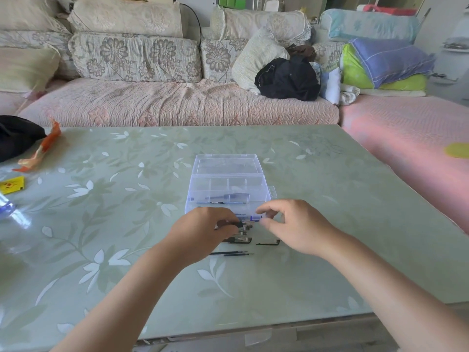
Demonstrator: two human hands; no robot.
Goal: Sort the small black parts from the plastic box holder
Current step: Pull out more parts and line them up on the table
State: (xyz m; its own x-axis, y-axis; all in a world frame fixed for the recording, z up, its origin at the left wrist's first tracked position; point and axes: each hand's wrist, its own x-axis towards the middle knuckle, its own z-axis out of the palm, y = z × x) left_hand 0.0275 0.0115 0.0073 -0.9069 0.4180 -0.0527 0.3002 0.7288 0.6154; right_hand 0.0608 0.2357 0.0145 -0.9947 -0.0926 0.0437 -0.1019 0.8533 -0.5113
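- Gripping one small black part (237,224) in curled fingers (224,217), the left hand (203,232) hovers low over the counter (330,199), just in front of the clear plastic box (228,189).
- Right hand (291,224) hangs beside it, fingers loosely bent, thumb and forefinger a little apart at the end of a blue-tipped piece (255,218) by the box's near edge. I cannot tell whether they touch or hold it.
- Loose black parts (241,240) lie in a small cluster on the counter between the two hands, partly hidden under the left fingers.
- An L-shaped black piece (269,242) lies just to the right of that cluster, below the right hand.
- Two thin black rods (231,254) lie side by side nearer the person, apart from the cluster.
- The box stands open, its lid (225,165) tipped back on the far side. A dark screwdriver-like tool (228,196) shows through the wall in a near compartment.
- An orange wrapper (40,148) and a yellow card (11,185) sit at the counter's left edge, well apart from the box.
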